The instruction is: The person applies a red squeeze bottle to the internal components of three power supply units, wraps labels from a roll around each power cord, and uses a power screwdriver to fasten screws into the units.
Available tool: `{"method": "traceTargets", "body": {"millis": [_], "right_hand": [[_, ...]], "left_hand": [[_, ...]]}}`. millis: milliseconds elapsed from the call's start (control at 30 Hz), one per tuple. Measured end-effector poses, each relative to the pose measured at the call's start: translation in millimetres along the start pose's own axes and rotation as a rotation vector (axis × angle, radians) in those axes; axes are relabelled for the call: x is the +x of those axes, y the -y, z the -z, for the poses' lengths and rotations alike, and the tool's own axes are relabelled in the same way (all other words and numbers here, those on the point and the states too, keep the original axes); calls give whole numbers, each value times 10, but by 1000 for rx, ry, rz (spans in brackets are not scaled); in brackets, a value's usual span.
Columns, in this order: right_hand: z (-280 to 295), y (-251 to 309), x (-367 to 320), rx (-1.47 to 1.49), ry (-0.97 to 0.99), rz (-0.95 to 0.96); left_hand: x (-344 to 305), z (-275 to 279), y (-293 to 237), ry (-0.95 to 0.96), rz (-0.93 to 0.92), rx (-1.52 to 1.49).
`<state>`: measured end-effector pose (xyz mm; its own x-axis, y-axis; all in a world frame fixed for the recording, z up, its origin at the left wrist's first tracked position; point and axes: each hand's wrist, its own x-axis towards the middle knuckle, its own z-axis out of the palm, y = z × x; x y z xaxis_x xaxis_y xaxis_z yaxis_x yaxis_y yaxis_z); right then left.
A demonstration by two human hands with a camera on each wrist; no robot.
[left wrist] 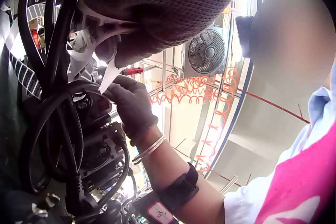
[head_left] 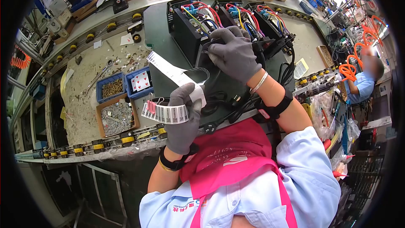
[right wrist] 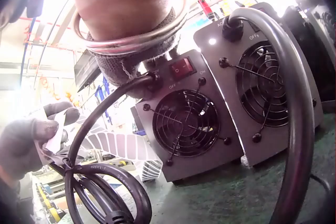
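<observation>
My gloved left hand grips a strip of white labels between thumb and fingers. One end of the strip rises toward the black boxes; the other curls down beside a pink clip. My gloved right hand is at a black metal box with its top uncovered and coloured wires showing. Its fingers are bent against the casing, and what they touch is hidden. In the right wrist view, that hand is behind a fan panel with a red switch.
More uncovered boxes stand alongside on the green board. Black power cords lie at its near edge. To the left are blue bins, a cardboard tray of small parts and a wrench. Another person is at the right.
</observation>
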<state>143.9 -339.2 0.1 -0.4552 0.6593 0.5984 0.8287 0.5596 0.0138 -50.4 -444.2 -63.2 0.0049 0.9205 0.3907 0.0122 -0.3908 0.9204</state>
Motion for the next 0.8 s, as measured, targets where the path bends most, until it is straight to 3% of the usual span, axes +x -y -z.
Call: {"method": "traceTargets", "body": {"millis": [467,700,800], "right_hand": [[-96,33,5,-36,-62,-36],[-5,164,148,-206,38,-46],[83,81,52,-22,-42,-91]], "left_hand": [[11,18,-32,37,34,-32],[6,18,-52,32,46,-19],[3,27,-86,23,39,-153]]}}
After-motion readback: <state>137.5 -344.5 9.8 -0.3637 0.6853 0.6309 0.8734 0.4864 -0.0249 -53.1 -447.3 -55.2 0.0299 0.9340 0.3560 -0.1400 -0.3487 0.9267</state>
